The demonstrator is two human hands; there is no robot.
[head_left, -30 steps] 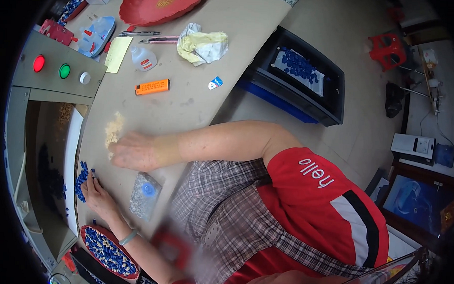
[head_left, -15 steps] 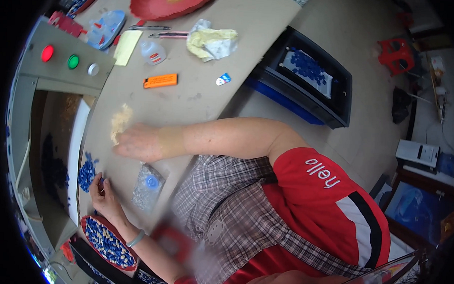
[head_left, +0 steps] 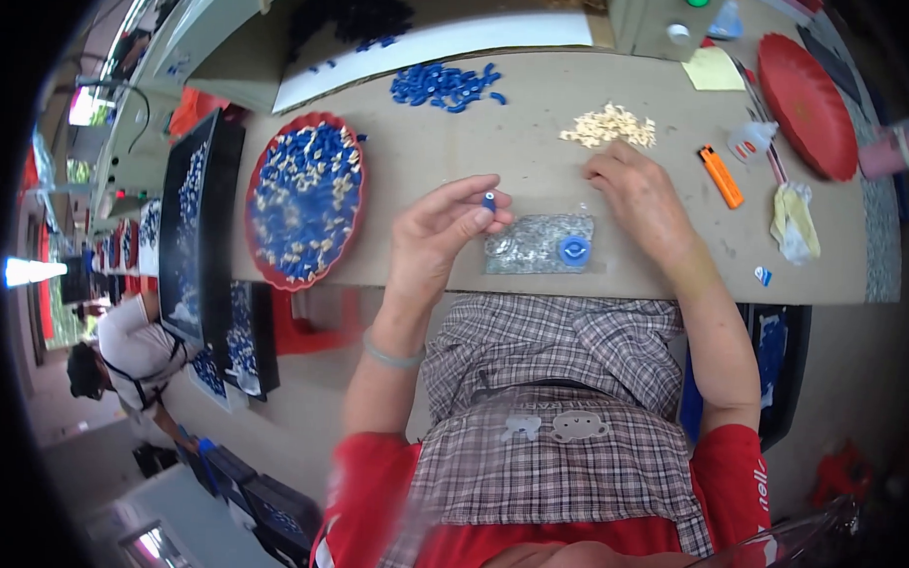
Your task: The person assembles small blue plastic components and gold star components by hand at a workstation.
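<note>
My left hand (head_left: 446,229) pinches a small blue plastic part (head_left: 488,201) with a pale spot on its end, between thumb and fingers above the table. Just below the cream pile, my right hand (head_left: 645,206) has its fingers bent together; whatever they may hold is hidden. Small cream-coloured pieces (head_left: 610,126) lie heaped beyond my right fingertips. Loose blue parts (head_left: 443,86) are spread farther off, beyond my left hand. Between my hands and nearer to me lies a clear bag (head_left: 524,251) of small silvery pieces, with a round blue disc (head_left: 574,250) on it.
At left, a red scalloped tray (head_left: 251,202) holds mixed blue and cream parts. An orange lighter (head_left: 721,177), a small bottle (head_left: 752,142), a crumpled cloth (head_left: 795,224) and another red tray (head_left: 801,106) are at right. A machine housing (head_left: 644,25) borders the far side. A person (head_left: 137,343) bends at far left.
The view has swung round. My left hand has come away from the blue heap with a blue part in its fingers. My right hand has drawn back from the cream pile toward me.
</note>
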